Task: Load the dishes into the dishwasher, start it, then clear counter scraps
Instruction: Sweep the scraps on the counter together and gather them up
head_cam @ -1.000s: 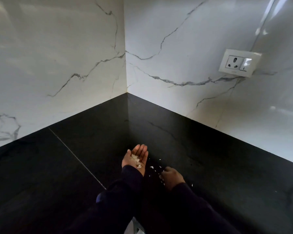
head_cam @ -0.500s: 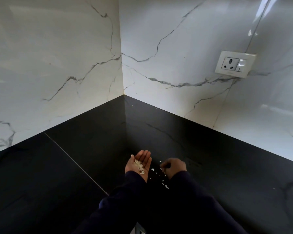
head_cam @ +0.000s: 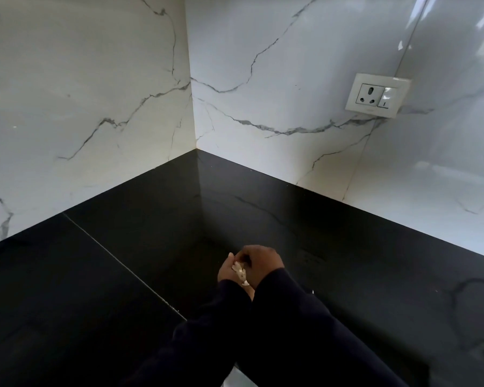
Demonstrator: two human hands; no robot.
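Note:
Pale food scraps [head_cam: 239, 271] lie in the palm of my left hand [head_cam: 224, 272], which is turned up just above the black counter [head_cam: 361, 275]. My right hand [head_cam: 263, 262] sits right over that palm with its fingers curled down onto the scraps, hiding most of my left fingers. Whether its fingertips still pinch any bits is hard to tell. One tiny white scrap [head_cam: 313, 291] lies on the counter just right of my right sleeve. Both arms wear dark sleeves.
White marble walls meet in a corner [head_cam: 194, 146] behind the counter. A white socket and switch plate [head_cam: 376, 95] is on the right wall. A thin seam [head_cam: 118, 261] crosses the counter on the left. The counter's front edge [head_cam: 236, 377] shows below my arms.
My right hand has moved left from the counter onto my left palm, covering it. The loose white bits beside my left hand are gone from the counter. The view has shifted slightly.

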